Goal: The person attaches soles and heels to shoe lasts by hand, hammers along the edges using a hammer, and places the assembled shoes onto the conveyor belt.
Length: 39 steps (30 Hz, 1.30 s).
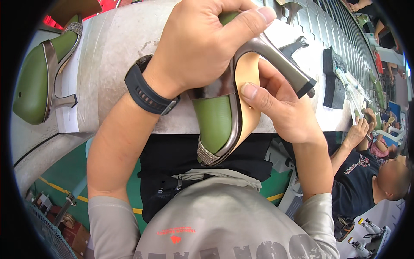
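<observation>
A dark metallic high-heeled sandal (237, 112) on a green shoe last (214, 123) is held between my two hands, sole turned to the right. Its glittery toe strap (207, 151) points down towards me, and its heel (282, 62) sticks out to the upper right. My left hand (202, 47), a black watch on its wrist, grips the heel end from above, hiding part of the strap and last. My right hand (282, 101) pinches the tan sole (248, 90) from the right, thumb on it; its other fingers are partly hidden behind the sandal.
Another heeled sandal on a green last (36, 80) lies at the left. A pale worktop (114, 64) spans beneath my hands. Beyond are a black block (333, 77), further heels (291, 11) and a slatted metal conveyor (340, 26). A co-worker (360, 172) works at the right.
</observation>
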Available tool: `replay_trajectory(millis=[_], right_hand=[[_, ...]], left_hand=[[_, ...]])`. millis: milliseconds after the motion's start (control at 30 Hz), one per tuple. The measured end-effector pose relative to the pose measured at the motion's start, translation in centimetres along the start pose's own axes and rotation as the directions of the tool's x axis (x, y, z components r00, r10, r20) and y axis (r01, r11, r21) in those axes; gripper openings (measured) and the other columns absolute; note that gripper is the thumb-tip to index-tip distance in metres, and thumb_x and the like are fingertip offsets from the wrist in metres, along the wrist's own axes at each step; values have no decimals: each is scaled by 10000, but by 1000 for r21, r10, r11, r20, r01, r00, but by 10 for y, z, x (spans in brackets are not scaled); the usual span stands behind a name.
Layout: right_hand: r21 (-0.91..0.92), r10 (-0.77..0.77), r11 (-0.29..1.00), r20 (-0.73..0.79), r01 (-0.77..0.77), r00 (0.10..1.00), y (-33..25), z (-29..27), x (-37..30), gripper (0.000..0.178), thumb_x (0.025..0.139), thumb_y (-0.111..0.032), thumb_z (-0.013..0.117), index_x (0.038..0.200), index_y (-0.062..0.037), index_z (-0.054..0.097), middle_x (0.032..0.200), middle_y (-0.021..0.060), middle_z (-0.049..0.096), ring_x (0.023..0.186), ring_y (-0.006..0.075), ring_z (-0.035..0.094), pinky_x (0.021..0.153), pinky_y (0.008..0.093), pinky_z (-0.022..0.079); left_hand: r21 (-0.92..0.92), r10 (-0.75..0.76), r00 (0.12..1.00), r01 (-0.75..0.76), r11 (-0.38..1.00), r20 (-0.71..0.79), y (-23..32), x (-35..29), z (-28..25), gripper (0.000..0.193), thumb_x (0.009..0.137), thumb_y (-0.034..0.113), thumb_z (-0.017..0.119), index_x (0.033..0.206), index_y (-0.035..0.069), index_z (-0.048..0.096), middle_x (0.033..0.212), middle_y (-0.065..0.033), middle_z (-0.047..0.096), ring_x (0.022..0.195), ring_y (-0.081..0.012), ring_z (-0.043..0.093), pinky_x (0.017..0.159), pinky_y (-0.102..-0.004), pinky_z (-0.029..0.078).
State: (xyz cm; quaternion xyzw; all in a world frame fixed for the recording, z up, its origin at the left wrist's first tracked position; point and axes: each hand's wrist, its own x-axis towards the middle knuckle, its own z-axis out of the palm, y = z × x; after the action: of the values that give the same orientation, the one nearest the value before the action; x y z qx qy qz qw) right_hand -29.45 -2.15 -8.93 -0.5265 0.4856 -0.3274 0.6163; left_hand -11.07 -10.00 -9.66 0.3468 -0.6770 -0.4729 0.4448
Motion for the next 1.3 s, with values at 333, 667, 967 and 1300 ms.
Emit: replay_trajectory(millis=[333, 667, 967, 1300], right_hand=[[110, 20, 994, 65, -27, 998, 4, -6, 1, 611, 1060, -342, 686, 1485, 60, 512, 1314, 111, 679, 1223, 169, 634, 1066, 347, 498], [81, 50, 995, 88, -57, 995, 1, -9, 1, 586, 1051, -353, 699, 1441, 57, 545, 1267, 86, 676, 1185, 146, 619, 1038, 324, 489], [85, -15, 996, -91, 23, 996, 12, 11, 4, 508, 999, -215, 697, 1396, 72, 563, 1132, 81, 695, 1005, 125, 658, 876, 296, 552], [134, -7, 991, -151, 28, 988, 15, 14, 10, 496, 1066, -330, 668, 1398, 32, 600, 1170, 95, 718, 1029, 114, 672, 882, 283, 559]], left_hand=[[192, 689, 715, -665, 722, -115, -34, 11, 13, 498, 1054, 418, 551, 987, -53, 701, 900, -212, 693, 810, -389, 661, 763, -429, 520], [123, 498, 867, -491, 862, -27, -17, 5, 9, 616, 1028, 566, 557, 968, -34, 683, 873, -207, 678, 810, -377, 661, 736, -406, 519], [160, 569, 822, -558, 814, -31, -24, 11, 12, 577, 1086, 469, 507, 809, -26, 614, 737, -201, 567, 673, -370, 565, 632, -439, 428], [349, 379, 925, -358, 866, 9, 6, -1, 8, 513, 1095, 402, 515, 880, -40, 664, 800, -214, 641, 748, -358, 635, 690, -417, 484]])
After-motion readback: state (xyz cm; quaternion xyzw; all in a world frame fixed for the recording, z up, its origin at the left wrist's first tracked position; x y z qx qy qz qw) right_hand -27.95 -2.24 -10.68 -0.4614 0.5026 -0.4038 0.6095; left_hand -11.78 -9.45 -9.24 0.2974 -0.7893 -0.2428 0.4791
